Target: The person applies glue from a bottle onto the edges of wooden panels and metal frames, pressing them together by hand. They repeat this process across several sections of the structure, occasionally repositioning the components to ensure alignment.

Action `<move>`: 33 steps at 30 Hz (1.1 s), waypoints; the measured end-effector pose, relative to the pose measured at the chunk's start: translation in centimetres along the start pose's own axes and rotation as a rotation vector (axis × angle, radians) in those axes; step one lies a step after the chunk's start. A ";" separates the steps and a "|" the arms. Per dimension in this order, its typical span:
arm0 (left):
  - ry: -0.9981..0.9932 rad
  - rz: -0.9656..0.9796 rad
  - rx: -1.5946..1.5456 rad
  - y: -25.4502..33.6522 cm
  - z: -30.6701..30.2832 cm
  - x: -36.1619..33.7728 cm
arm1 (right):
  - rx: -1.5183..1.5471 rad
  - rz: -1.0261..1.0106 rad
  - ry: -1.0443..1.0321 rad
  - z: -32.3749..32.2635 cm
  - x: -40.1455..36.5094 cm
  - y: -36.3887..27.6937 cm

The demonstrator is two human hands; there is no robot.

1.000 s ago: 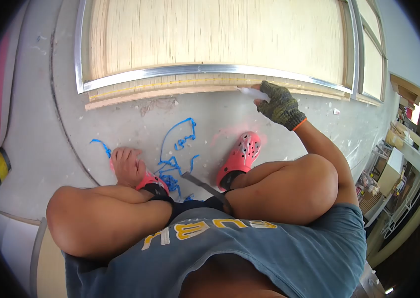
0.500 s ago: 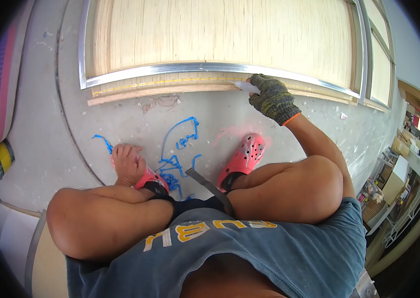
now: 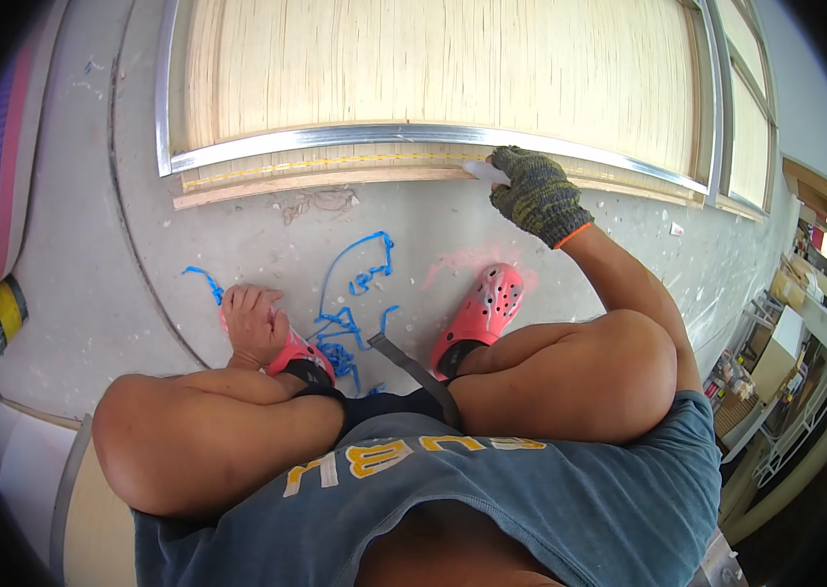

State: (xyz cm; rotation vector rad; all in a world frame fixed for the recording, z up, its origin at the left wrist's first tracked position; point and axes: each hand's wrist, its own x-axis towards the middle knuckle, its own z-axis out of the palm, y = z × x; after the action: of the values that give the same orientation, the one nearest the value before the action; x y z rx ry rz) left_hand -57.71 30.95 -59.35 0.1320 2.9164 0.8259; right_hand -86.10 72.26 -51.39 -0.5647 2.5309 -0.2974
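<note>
My right hand (image 3: 536, 191), in a dark knitted glove with an orange cuff, is closed around a small whitish translucent piece (image 3: 483, 173). Its kind I cannot make out. The piece points left, at the wooden strip (image 3: 335, 181) along the lower edge of a metal-framed wooden panel (image 3: 433, 73). A yellow dashed line (image 3: 364, 158) runs along the ledge between strip and metal frame. Bare, my left hand (image 3: 255, 321) lies over the front of the left pink clog (image 3: 296, 354), fingers extended and holding nothing.
Tangled blue strips (image 3: 337, 323) lie on the grey concrete floor (image 3: 413, 220) between my feet. The right pink clog (image 3: 489, 303) stands beside them. A grey strap (image 3: 408, 362) hangs between my legs. Stacked boards and clutter (image 3: 775, 362) are at the right; a yellow-and-black roll (image 3: 4, 311) is at the left.
</note>
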 end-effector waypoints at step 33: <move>-0.165 -0.015 0.178 0.0 0.7 -0.2 | 0.249 0.442 0.255 0.9 -11.2 15.0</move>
State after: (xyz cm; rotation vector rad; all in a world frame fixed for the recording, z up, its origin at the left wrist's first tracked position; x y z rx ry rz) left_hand -57.42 31.28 -59.97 0.1836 2.8262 0.5248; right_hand -81.92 90.51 -51.86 0.1407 2.7162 -0.5345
